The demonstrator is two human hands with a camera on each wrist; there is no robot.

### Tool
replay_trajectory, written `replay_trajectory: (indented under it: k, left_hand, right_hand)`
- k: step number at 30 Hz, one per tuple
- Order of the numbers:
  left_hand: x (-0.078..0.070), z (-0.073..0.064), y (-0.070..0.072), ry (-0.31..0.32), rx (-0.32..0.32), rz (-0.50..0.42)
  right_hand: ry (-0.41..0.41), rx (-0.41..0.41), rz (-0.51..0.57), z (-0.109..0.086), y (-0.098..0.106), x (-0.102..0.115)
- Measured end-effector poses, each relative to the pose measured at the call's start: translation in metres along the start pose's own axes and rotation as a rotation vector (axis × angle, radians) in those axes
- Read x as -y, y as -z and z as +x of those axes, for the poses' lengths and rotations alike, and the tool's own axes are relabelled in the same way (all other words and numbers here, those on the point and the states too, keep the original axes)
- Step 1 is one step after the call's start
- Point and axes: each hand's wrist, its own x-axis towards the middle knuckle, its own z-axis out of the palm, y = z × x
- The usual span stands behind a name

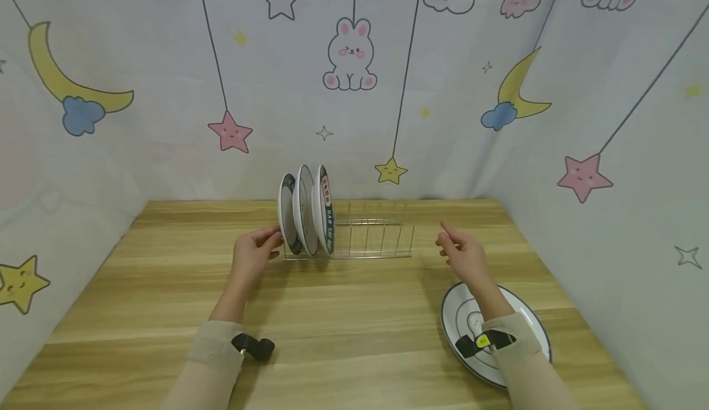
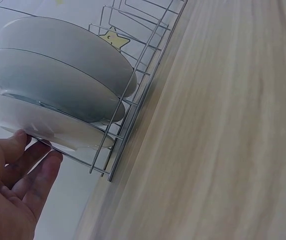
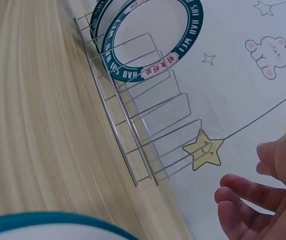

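Note:
A wire dish rack stands on the wooden table, with three white plates upright in its left part. The rightmost plate has a dark green lettered rim; the middle plate and left plate lean close beside it. At the rack's left end, my left hand pinches the end wire between thumb and fingers, close against the left plate's underside. To the right of the rack my right hand hovers, fingers loosely bent and holding nothing. Below that forearm a large round plate lies flat, partly hidden by the sleeve.
The rack's right slots hold no plates. Behind the table hangs a pale curtain printed with stars, moons and rabbits, which also runs along both sides. Small black cameras are strapped to both wrists.

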Motion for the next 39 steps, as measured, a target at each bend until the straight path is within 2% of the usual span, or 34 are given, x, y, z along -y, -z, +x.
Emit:
replay_trajectory:
  k: [10, 18, 22, 27, 39]
  left_hand:
    - [0.000, 0.000, -0.001, -0.007, -0.001, 0.020]
    - [0.000, 0.000, 0.000, -0.016, 0.006, 0.027]
    - [0.000, 0.001, 0.000, -0.011, -0.001, 0.035]
    - [0.000, 0.001, 0.000, -0.019, 0.001, 0.040]
    - [0.000, 0.000, 0.000, -0.019, -0.007, 0.023]
  right_hand:
    - [-0.038, 0.003, -0.019, -0.037, 0.023, -0.008]
    - [-0.084, -0.014, -0.110, -0.069, 0.033, -0.009]
    - [-0.072, -0.028, -0.194, -0.073, 0.035, -0.023]
    - [-0.059, -0.028, -0.265, -0.080, 0.035, -0.028]
    - [-0.190, -0.002, -0.357, -0.091, 0.034, -0.041]
